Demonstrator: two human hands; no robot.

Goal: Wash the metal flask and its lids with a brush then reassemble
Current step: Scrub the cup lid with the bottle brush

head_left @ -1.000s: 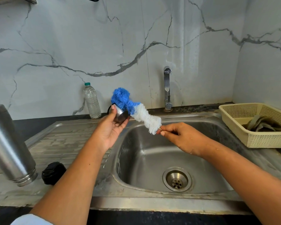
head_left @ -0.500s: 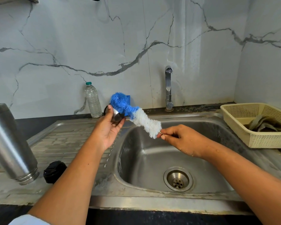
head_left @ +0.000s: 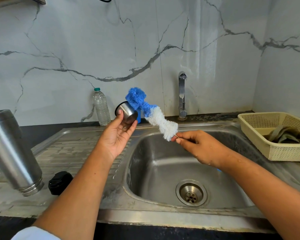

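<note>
Now that I've tipped the steel cup lid [head_left: 127, 112] up over the last second, its shiny flat base faces me, so I guess I'm still on lid one. Near left, the brushed-steel flask [head_left: 12, 153] stands mouth-down on the ribbed drainer, just beside the black plastic lid [head_left: 60, 182]. My left hand [head_left: 117, 135] grips the cup. My right hand [head_left: 199, 146] pinches the brush's [head_left: 151, 112] thin stem, fluffy blue end at the cup's rim.
</note>
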